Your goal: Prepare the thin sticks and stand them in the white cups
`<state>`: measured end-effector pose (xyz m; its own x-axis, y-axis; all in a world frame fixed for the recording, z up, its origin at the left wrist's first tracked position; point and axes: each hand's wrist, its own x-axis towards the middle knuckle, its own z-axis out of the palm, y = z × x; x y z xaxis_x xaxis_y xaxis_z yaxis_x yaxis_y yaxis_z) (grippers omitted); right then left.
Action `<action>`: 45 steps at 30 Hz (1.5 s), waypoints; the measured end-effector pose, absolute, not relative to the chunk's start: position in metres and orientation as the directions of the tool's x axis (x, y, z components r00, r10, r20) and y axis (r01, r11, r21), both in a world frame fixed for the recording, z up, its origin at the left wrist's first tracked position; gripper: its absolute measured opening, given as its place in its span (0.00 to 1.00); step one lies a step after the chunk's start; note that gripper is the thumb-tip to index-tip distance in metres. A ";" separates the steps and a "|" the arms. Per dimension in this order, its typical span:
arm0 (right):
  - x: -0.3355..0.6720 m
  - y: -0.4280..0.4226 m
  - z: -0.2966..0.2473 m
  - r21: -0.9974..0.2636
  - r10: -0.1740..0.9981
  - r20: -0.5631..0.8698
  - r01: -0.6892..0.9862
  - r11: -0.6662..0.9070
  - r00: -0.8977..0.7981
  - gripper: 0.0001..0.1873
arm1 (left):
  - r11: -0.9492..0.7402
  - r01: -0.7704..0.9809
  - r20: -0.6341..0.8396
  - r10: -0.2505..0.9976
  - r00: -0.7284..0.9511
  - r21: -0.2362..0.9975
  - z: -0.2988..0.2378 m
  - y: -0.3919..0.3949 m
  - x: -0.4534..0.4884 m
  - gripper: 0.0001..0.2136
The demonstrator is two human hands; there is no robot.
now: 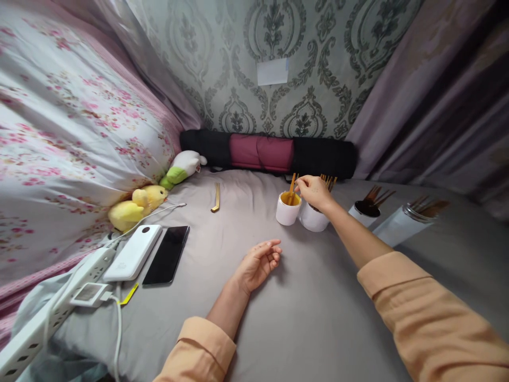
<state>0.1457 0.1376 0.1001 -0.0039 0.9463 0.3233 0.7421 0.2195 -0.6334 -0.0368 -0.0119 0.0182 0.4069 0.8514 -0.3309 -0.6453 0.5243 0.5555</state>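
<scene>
My right hand reaches over two short white cups, its thumb and fingers pinched at the rim of the left one. A thin stick seems to be in the pinch, mostly hidden by the fingers. Yellow-brown sticks stand in the left white cup, which has a yellow inside. Partly behind my wrist, the right white cup holds several more sticks. Lower down, my left hand rests on its side on the grey sheet, fingers loosely curled and apart, holding nothing.
Two more white containers with sticks, a cup and a tall jar, tilt to the right. Gold bent straws lie left of centre. Further left are a phone, power bank, power strip and plush toys. A bolster lies behind.
</scene>
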 end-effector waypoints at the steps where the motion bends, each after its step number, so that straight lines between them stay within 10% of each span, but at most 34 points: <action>1: 0.146 0.137 0.100 -0.633 0.947 0.322 0.743 0.218 -0.004 0.13 | 0.525 -0.645 -0.331 0.851 0.408 0.555 0.018 -0.012 -0.037 0.10; 45: 0.159 0.116 0.109 -0.716 0.885 0.435 0.661 0.225 0.169 0.14 | 0.511 -0.656 -0.309 0.859 0.407 0.556 0.016 -0.012 -0.038 0.10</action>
<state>0.1588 0.1161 0.1091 0.1691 0.8846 0.4346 0.6609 0.2253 -0.7159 -0.0378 -0.0124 0.0158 0.4069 0.8595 -0.3094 -0.6557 0.5106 0.5562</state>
